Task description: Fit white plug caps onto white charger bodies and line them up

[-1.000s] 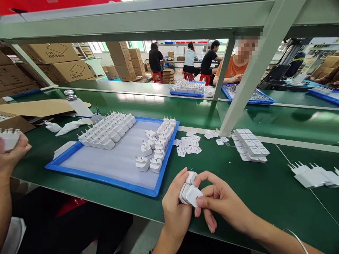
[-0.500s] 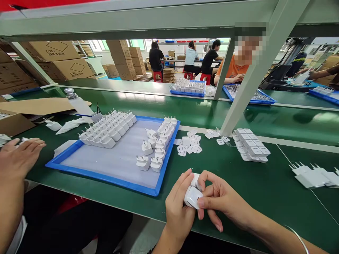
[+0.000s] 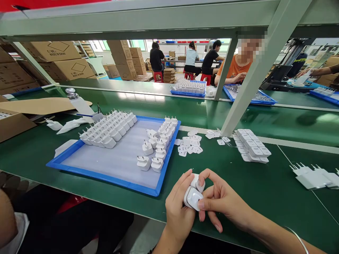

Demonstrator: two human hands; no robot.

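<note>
Two white plug adapters are held together over the table's near edge: the nearer one (image 3: pixel 192 198) shows a glossy rounded face, and the other (image 3: pixel 196 181) lies just beyond it. My left hand (image 3: pixel 178 213) wraps round them from the left. From the right, my right hand (image 3: pixel 229 204) has its thumb on the nearer adapter's face and its index finger curled on the farther one. Whether a thin piece lies under the thumb is hidden. Left of my hands is a blue-rimmed tray (image 3: pixel 106 179) bearing rows of white plug adapters (image 3: pixel 113 128), pins up.
Loose white square cards (image 3: pixel 188 143) lie beyond my hands. To the right are a stack of white square pieces (image 3: pixel 253 146) and several pinned white adapters (image 3: pixel 312 176). A slanted metal post (image 3: pixel 243 88) rises behind. A neighbour's arm (image 3: pixel 6 218) is at the left edge.
The neighbour's hand at left has drawn back off the table. My hands keep almost the same hold, with the adapters turned very slightly.
</note>
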